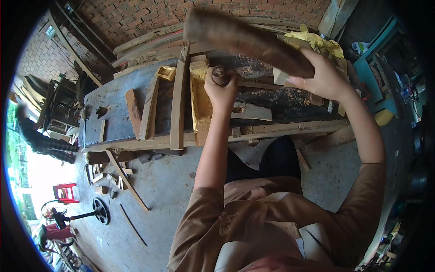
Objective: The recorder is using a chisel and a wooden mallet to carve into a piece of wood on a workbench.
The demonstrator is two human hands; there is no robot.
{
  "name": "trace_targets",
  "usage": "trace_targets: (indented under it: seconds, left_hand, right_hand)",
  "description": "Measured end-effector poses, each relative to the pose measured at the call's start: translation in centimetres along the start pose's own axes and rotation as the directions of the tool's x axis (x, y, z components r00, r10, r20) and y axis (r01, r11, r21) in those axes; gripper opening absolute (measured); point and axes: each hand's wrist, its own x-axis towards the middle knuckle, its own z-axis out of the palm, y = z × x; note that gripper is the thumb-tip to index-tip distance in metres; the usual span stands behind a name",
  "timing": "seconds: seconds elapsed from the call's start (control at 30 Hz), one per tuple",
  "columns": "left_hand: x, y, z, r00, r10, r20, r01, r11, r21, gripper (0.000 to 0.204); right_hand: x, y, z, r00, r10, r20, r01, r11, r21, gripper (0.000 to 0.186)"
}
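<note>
My left hand (222, 94) is closed around the upright handle of a chisel (220, 75); only its round, dark top end shows, and the blade is hidden below the fist. Under and beside that hand lies a hollowed block of yellow wood (198, 97) on the workbench (120, 102). My right hand (324, 75) grips the thin end of a thick wooden club (244, 38), raised over the bench. The club slants up to the left, its heavy end above and left of the chisel handle, apart from it. Motion blurs the club.
Left of the hollowed block lie long wooden strips (179, 104) and a small yellow wooden box (166, 73). A pale board (251, 112) lies right of my left hand. Yellow cloth (319, 44) sits at the back right. Offcuts litter the floor; a person (43, 140) stands far left.
</note>
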Motion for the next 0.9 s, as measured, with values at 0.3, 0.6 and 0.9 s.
trace_targets:
  seconds: [0.3,0.6,0.9]
  left_hand:
    - [0.6,-1.7,-0.8,0.998,0.069,0.006,-0.069,0.997,-0.028,0.014]
    - [1.0,-1.5,-1.4,0.996,0.065,-0.061,-0.065,0.998,-0.005,0.016]
    - [0.9,-1.8,-2.1,0.998,-0.004,-0.067,0.004,1.000,-0.009,0.015]
  right_hand:
    - [-0.1,1.5,3.4,0.997,-0.067,0.040,0.070,0.995,-0.070,0.050]
    - [-0.1,1.4,3.5,0.979,0.050,-0.197,-0.004,0.974,0.227,0.043]
    - [-2.4,11.3,13.7,0.932,0.363,0.011,-0.353,0.912,-0.209,0.039]
